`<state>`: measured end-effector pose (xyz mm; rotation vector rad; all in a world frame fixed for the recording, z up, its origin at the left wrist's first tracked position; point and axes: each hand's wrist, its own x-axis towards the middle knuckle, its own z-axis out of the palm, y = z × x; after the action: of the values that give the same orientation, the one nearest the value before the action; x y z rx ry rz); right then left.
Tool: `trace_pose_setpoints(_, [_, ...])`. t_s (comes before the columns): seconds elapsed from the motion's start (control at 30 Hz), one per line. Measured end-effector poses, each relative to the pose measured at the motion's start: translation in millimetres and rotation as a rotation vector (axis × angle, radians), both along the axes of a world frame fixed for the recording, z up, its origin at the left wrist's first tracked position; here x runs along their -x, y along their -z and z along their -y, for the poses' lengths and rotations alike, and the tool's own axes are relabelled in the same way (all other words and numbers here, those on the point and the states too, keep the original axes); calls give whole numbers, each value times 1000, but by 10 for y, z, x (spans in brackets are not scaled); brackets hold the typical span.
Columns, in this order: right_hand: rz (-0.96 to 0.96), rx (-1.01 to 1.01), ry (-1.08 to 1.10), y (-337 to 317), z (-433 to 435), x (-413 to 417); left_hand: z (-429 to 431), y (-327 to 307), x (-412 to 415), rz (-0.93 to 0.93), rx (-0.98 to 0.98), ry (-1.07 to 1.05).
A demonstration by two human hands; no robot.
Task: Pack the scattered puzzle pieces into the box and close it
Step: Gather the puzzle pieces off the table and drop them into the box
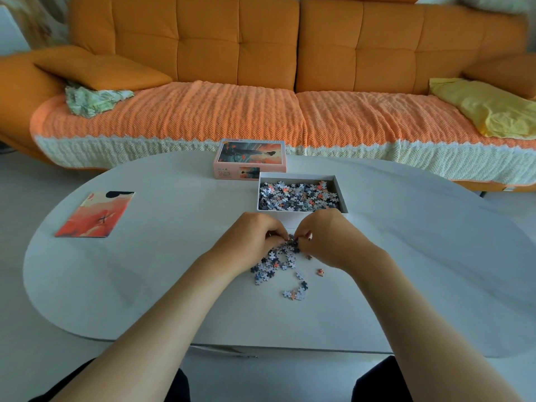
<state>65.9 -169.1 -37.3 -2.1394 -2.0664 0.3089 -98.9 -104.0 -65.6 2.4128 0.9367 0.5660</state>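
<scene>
Puzzle pieces (pixel 275 264): small grey, dark, orange heap; left hand (pixel 255 236), right hand (pixel 327 237) pinching pieces; box (pixel 342 192) open.

Left hand (pixel 255 235) & right hand (pixel 327 236) bare – forearms unsleeved, no rings/watch visible – dark trousers (pixel 377 381).

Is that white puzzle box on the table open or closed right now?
Open. The white cardboard box has no lid on it, so the puzzle pieces inside show, and its pink picture lid sits on the table behind it.
</scene>
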Motion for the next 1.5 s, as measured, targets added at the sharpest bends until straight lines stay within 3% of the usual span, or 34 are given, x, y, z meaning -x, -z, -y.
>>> trace_pose_setpoints(0.13, [-190, -150, 51, -139, -8, -89, -117, -152, -14, 131, 13, -64])
trace_pose_setpoints(0.3, [-195, -508, 97, -147, -220, -243, -309, -230, -139, 303, -138, -199])
trace_pose_setpoints(0.37, [-211, -537, 113, -90, -313, -281, -373, -186, -218, 273, -185, -224])
trace_pose_setpoints(0.5, [-198, -315, 141, 24, -380, -304, -442, -39, -323, 30, -276, -196])
trace_pose_setpoints(0.63, [-218, -488, 139, 29, -357, -320, -437, -35, -305, 41, -275, -137])
trace_pose_setpoints(0.73, [-197, -548, 1, -17, -254, -268, -387, -72, -182, 88, -324, -87])
trace_pose_setpoints(0.83, [-185, -324, -122, -16, -117, -164, -246, -112, 2, 67, -242, -3])
trace_pose_setpoints(0.97, [-16, -37, -143, 78, -2, -46, -96, -83, 243, -241, -29, 80])
trace_pose_setpoints(1.07, [69, -10, -132, 158, 68, 36, -23, -4, 373, -376, 38, 91])
trace_pose_setpoints(1.3, [-66, 66, -102, 154, 142, 22, 117, 84, 320, -278, 42, 71])
trace_pose_setpoints(1.5, [-49, 107, -42, 186, 163, 18, 209, 129, 192, -346, -83, 52])
